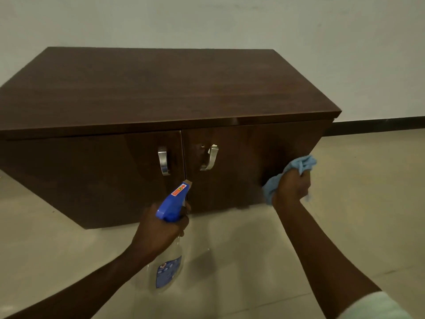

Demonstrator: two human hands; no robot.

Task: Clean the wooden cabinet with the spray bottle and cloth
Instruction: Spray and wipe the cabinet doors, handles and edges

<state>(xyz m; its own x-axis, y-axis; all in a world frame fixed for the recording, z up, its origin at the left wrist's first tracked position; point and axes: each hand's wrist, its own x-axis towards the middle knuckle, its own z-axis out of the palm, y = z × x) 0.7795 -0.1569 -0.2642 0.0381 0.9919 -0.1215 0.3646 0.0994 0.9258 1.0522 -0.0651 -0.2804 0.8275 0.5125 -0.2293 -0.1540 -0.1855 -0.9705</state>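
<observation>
As I look down through the head camera, the wooden cabinet (161, 88) fills the far half of my view, standing on the tiled floor (368, 203) against a pale wall (207, 24). Its two doors are closed. On the left door (92, 176) a curved metal handle (163, 161) sits just beside the centre seam.

Near me and just left of centre, the left hand (158, 229) is wrapped round the neck of the spray bottle (173, 203), fingers curled tight below the blue trigger head. The bottle's clear body hangs below the hand, over the floor, with a blue label facing me. Its nozzle points away toward the lower part of the seam between the doors. I cannot tell whether the tip touches the wood.

Right of the seam, the right door (241, 169) carries a matching handle (210, 157). Further right, the right hand (291, 187) is closed in a fist round a bunched light-blue cloth (301, 163), which spills out above and to the left of the knuckles. The cloth is low at the right end of the right door, by the cabinet's corner, and looks to be against the wood. A pale sleeve (377, 305) shows at the near right corner. Beyond the cabinet's right side a dark baseboard (379, 125) runs along the foot of the wall.
</observation>
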